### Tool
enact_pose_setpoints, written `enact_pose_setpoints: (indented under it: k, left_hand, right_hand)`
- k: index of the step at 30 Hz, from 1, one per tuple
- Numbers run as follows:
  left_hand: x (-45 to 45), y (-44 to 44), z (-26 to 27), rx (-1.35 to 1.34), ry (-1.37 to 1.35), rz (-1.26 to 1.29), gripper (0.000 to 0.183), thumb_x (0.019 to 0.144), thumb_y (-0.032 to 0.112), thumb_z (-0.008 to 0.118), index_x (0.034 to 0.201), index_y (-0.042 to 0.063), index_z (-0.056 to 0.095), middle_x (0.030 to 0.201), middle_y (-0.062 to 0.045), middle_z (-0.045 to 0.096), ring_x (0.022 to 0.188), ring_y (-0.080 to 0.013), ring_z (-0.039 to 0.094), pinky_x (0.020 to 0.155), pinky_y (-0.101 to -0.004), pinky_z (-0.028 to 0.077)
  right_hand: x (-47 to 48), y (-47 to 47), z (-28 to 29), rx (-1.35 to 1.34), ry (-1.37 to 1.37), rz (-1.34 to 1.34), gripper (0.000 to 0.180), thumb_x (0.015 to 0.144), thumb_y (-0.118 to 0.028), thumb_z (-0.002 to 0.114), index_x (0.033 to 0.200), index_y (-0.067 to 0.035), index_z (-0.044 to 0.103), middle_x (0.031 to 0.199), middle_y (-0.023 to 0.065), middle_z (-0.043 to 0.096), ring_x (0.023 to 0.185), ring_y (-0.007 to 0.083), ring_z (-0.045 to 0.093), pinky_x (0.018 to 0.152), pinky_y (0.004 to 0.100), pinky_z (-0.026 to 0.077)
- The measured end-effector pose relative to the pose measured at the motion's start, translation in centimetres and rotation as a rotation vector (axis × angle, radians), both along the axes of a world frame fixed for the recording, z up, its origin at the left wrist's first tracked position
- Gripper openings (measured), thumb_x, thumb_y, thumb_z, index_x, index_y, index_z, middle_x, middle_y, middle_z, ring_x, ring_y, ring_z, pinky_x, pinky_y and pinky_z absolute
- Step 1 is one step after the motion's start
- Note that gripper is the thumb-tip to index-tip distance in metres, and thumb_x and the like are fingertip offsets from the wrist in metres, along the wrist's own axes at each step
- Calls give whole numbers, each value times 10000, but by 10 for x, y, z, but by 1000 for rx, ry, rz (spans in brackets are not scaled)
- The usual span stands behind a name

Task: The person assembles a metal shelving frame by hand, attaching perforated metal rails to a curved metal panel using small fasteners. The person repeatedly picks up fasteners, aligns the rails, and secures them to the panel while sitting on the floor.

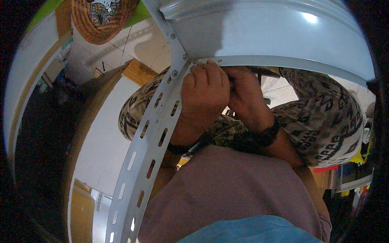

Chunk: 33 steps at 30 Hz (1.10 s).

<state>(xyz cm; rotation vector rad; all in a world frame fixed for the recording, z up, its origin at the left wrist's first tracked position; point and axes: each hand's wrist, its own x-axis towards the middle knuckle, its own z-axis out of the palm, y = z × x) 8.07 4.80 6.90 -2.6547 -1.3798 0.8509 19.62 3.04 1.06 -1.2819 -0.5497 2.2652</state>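
A grey slotted angle post (146, 136) runs from the bottom up to the corner of a grey metal shelf panel (273, 33), where several bolts (174, 73) show. My left hand (205, 88) lies at that corner, against the post, its fingers curled over the shelf's edge. Just right of it and touching it, my right hand (246, 94) is bent under the shelf's lip (267, 60). Its fingertips are hidden, and I cannot tell what either hand holds. A dark pointed tool or rod (269, 72) shows beyond my right hand, partly hidden.
A woven basket (101, 33) with metal hardware (104, 13) stands at the upper left on the tiled floor (149, 36). A wooden block (139, 73) and a white board (100, 136) lie left of the post. My patterned trouser legs (322, 121) are under the shelf. Assorted items stand at the right.
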Motion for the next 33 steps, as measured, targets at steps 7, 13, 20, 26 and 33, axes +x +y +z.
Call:
enact_pose_setpoints:
  k: [7, 13, 20, 26, 33]
  left_hand:
    - [-5, 5, 1, 1, 1, 4, 311, 812, 193, 535, 1052, 3, 590, 934, -126, 607, 841, -258, 613, 666, -359, 486]
    - [-12, 10, 8, -5, -31, 13, 301, 803, 198, 540, 1035, 15, 595, 934, -109, 606, 836, -251, 609, 660, -355, 485]
    - [-14, 14, 7, -29, -85, 46, 296, 753, 180, 556, 965, -18, 616, 883, -132, 596, 808, -264, 580, 664, -355, 454]
    - [-23, 19, 9, -63, -156, 53, 230, 754, 207, 575, 919, 50, 598, 848, -79, 575, 773, -232, 584, 645, -364, 472]
    - [-23, 26, 4, -74, -181, 97, 124, 752, 213, 588, 785, 94, 579, 757, -62, 548, 681, -235, 581, 595, -393, 454]
  right_hand:
    - [-12, 1, -6, 213, -156, 87, 249, 817, -14, 553, 1057, -5, 621, 1020, 133, 651, 933, 232, 619, 831, 341, 494]
    - [-23, 0, -6, -131, 87, -176, 244, 910, -96, 498, 1089, 37, 598, 1061, 114, 627, 956, 201, 602, 848, 327, 489]
    - [-11, 11, 6, 460, -350, 192, 216, 841, -13, 539, 1029, 53, 622, 987, 105, 631, 905, 196, 602, 795, 298, 493]
    - [-13, 11, 11, -345, 210, -316, 256, 716, -4, 618, 972, -11, 623, 874, 162, 637, 867, 298, 631, 770, 414, 512]
    - [-18, 12, -20, 232, -23, -50, 96, 795, -4, 504, 751, -5, 589, 731, 102, 598, 659, 199, 590, 536, 319, 452]
